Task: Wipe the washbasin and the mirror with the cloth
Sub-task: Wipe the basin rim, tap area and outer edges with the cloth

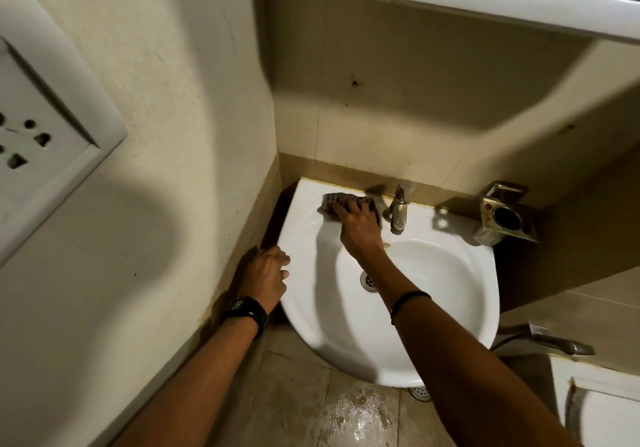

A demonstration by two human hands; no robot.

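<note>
Cloth (341, 201) sits on the washbasin's (408, 349) back-left ledge, just left of the tap (398, 211), pinned flat under your right hand (360, 226), fingers spread over it. Your left hand (266, 273) curls loosely on the basin's left rim, holding nothing.

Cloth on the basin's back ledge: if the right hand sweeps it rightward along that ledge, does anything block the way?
Yes. The tap stands on the ledge right beside the cloth that the right hand presses down, so a straight sweep would meet it. Past the tap, a metal holder sits at the washbasin rim's far right corner.
</note>
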